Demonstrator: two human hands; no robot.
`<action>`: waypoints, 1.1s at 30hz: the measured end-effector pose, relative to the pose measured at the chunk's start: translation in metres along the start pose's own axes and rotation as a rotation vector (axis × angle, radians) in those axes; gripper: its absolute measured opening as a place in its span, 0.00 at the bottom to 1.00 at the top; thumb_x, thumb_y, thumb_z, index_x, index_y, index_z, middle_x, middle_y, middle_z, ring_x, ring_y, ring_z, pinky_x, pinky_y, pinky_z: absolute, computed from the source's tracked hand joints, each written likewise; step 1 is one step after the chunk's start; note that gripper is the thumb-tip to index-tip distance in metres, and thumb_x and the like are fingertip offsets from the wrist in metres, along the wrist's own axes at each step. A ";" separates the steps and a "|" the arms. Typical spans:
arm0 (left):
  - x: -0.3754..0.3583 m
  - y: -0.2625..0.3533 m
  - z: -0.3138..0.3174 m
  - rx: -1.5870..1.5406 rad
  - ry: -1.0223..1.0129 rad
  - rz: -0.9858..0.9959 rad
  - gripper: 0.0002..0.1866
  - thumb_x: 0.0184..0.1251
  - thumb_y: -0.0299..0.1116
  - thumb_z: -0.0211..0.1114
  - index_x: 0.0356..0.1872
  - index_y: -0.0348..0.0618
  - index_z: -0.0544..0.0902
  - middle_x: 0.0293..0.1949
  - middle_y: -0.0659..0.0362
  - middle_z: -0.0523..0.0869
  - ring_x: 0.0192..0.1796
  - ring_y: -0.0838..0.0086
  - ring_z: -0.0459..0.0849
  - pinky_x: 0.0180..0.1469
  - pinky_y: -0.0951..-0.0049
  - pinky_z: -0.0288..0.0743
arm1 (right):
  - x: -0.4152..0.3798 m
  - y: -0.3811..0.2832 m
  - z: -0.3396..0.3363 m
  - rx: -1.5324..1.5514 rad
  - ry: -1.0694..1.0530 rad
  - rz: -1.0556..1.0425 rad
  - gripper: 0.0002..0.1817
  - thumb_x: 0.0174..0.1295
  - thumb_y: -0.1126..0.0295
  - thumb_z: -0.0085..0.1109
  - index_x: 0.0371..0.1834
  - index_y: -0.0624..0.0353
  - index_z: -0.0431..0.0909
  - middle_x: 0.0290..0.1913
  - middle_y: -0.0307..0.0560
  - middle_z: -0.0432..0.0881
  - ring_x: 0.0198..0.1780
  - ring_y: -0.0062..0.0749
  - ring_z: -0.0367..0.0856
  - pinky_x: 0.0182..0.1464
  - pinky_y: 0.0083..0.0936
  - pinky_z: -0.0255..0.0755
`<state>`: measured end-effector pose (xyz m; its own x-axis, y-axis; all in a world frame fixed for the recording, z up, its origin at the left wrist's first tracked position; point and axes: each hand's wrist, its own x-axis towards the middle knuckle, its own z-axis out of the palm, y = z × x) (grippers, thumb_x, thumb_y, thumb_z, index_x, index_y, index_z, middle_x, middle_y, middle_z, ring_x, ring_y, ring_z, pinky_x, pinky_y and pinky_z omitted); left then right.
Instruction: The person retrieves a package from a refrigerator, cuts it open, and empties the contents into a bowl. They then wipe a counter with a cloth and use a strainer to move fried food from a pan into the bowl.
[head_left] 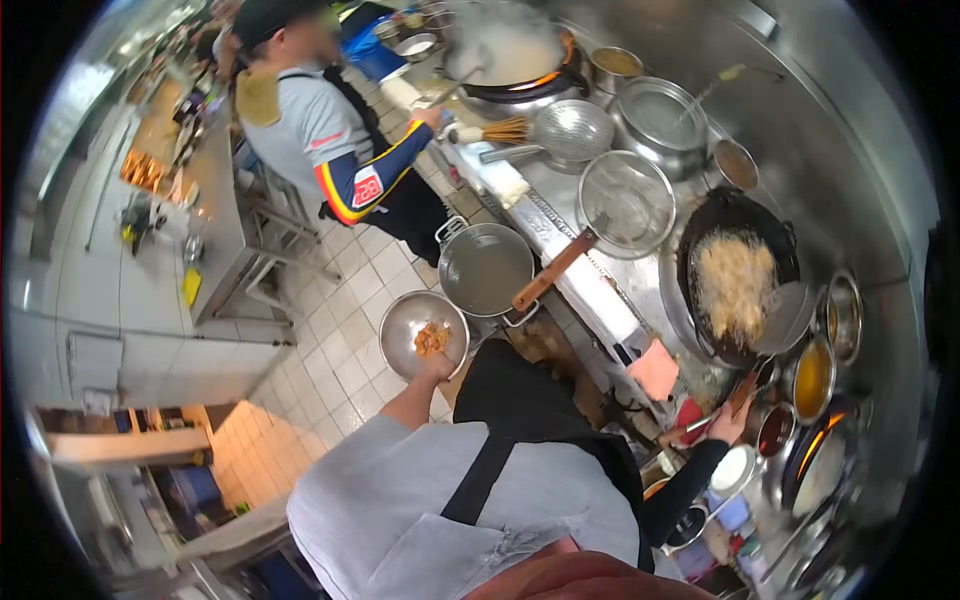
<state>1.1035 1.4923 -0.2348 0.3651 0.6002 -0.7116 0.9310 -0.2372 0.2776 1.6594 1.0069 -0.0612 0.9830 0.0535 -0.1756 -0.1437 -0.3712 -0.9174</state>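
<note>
- Left hand (437, 366): it lay over the near rim of the metal bowl (396, 328); whether its fingers pinched the rim or the orange pieces (432, 338) could not be told.
- Metal bowl: it was beside the two-handled pot (487, 268), above the tiled floor (340, 345). Its thin wall suggested a stiff, fairly light vessel, slippery if wet, best taken by the rim.
- Orange pieces: they were heaped in the bowl near the hand. They were judged soft, slick and easily torn, suiting a loose, cupped hold.
- Right hand (727, 424): its fingers were closed about a brown handle (744, 391), which seemed to run to the strainer (786, 318) at the wok's edge.
- Strainer: it was probably stiff and head-heavy, best held well back on the handle, away from the frothing wok (711, 207).
</note>
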 end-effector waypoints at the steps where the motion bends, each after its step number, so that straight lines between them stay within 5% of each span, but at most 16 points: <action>1: -0.007 0.004 0.000 -0.038 0.014 -0.015 0.12 0.62 0.29 0.62 0.38 0.27 0.84 0.39 0.41 0.87 0.35 0.56 0.90 0.28 0.56 0.87 | -0.027 -0.032 0.014 0.176 0.017 0.222 0.37 0.70 0.76 0.52 0.83 0.44 0.55 0.27 0.39 0.76 0.16 0.19 0.64 0.15 0.20 0.57; 4: -0.031 0.036 -0.015 -0.427 0.012 -0.324 0.15 0.63 0.28 0.59 0.42 0.24 0.85 0.44 0.40 0.88 0.38 0.55 0.91 0.33 0.58 0.88 | -0.054 -0.058 0.019 0.433 -0.068 0.365 0.36 0.72 0.73 0.52 0.82 0.42 0.55 0.25 0.37 0.71 0.16 0.16 0.60 0.13 0.15 0.50; 7: -0.041 0.038 -0.019 -0.335 -0.081 -0.288 0.19 0.65 0.28 0.55 0.49 0.20 0.82 0.50 0.36 0.87 0.42 0.53 0.92 0.39 0.58 0.86 | -0.074 -0.079 0.011 0.572 -0.082 0.414 0.35 0.73 0.76 0.49 0.82 0.41 0.55 0.27 0.37 0.72 0.16 0.14 0.57 0.12 0.14 0.47; 14: -0.041 0.056 -0.032 -0.092 -0.053 -0.149 0.17 0.64 0.30 0.59 0.46 0.25 0.85 0.50 0.36 0.86 0.51 0.50 0.89 0.50 0.59 0.84 | -0.075 -0.087 0.022 0.301 0.015 0.278 0.36 0.71 0.76 0.52 0.82 0.44 0.56 0.27 0.37 0.74 0.15 0.16 0.59 0.14 0.15 0.51; 17: 0.011 0.015 0.002 0.271 -0.023 0.148 0.13 0.64 0.31 0.61 0.41 0.30 0.86 0.39 0.41 0.88 0.40 0.54 0.90 0.44 0.61 0.85 | -0.040 -0.045 0.016 0.163 -0.043 0.100 0.36 0.69 0.79 0.53 0.81 0.47 0.59 0.38 0.47 0.82 0.27 0.28 0.79 0.28 0.23 0.74; 19: 0.060 -0.036 0.035 0.354 0.017 0.291 0.11 0.64 0.31 0.61 0.39 0.35 0.86 0.33 0.45 0.88 0.35 0.57 0.89 0.40 0.63 0.85 | -0.025 -0.032 0.036 -0.484 0.250 -0.553 0.36 0.67 0.81 0.52 0.80 0.50 0.61 0.58 0.57 0.81 0.58 0.44 0.82 0.60 0.37 0.77; 20: 0.080 -0.055 0.049 0.276 0.037 0.307 0.09 0.65 0.31 0.61 0.40 0.37 0.85 0.32 0.47 0.87 0.34 0.58 0.88 0.40 0.63 0.85 | -0.028 -0.049 0.046 -0.342 0.163 -0.436 0.37 0.63 0.82 0.53 0.79 0.55 0.62 0.75 0.57 0.67 0.77 0.46 0.64 0.77 0.40 0.57; 24: 0.026 0.011 0.008 -0.833 -0.082 -0.230 0.10 0.65 0.29 0.61 0.42 0.39 0.86 0.29 0.50 0.84 0.29 0.62 0.85 0.33 0.60 0.83 | -0.041 -0.085 0.088 -0.084 0.162 -0.560 0.35 0.64 0.83 0.49 0.77 0.60 0.63 0.79 0.52 0.64 0.79 0.40 0.60 0.79 0.33 0.50; 25: 0.013 0.013 0.008 -0.886 -0.088 -0.285 0.10 0.65 0.28 0.61 0.43 0.40 0.86 0.29 0.51 0.83 0.27 0.63 0.84 0.32 0.59 0.82 | -0.049 -0.097 0.097 -0.185 0.161 -0.523 0.34 0.65 0.80 0.48 0.77 0.56 0.64 0.78 0.46 0.66 0.79 0.34 0.61 0.75 0.30 0.58; 29: -0.005 -0.006 0.009 -0.701 -0.244 -0.386 0.08 0.66 0.31 0.60 0.43 0.44 0.83 0.28 0.57 0.80 0.26 0.68 0.80 0.28 0.59 0.79 | -0.084 -0.128 0.148 0.089 -0.050 -0.259 0.35 0.70 0.82 0.51 0.81 0.57 0.56 0.74 0.50 0.69 0.61 0.26 0.76 0.63 0.23 0.70; 31: -0.011 -0.020 0.009 -0.621 -0.285 -0.314 0.08 0.66 0.31 0.60 0.43 0.44 0.82 0.29 0.58 0.81 0.27 0.68 0.80 0.29 0.59 0.78 | -0.086 -0.102 0.187 0.058 -0.148 -0.219 0.34 0.71 0.76 0.52 0.81 0.53 0.57 0.58 0.50 0.82 0.38 0.28 0.82 0.41 0.25 0.78; 33: -0.010 -0.036 0.008 -0.315 -0.327 -0.035 0.08 0.66 0.31 0.61 0.43 0.45 0.82 0.29 0.59 0.81 0.28 0.68 0.81 0.29 0.59 0.78 | -0.102 -0.116 0.220 0.264 -0.281 -0.096 0.33 0.72 0.72 0.53 0.81 0.48 0.58 0.44 0.48 0.83 0.25 0.31 0.78 0.27 0.29 0.74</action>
<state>1.0661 1.4890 -0.2432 0.3612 0.3191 -0.8762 0.9163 0.0532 0.3970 1.5502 1.2487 -0.0153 0.9292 0.3413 -0.1416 -0.1127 -0.1032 -0.9883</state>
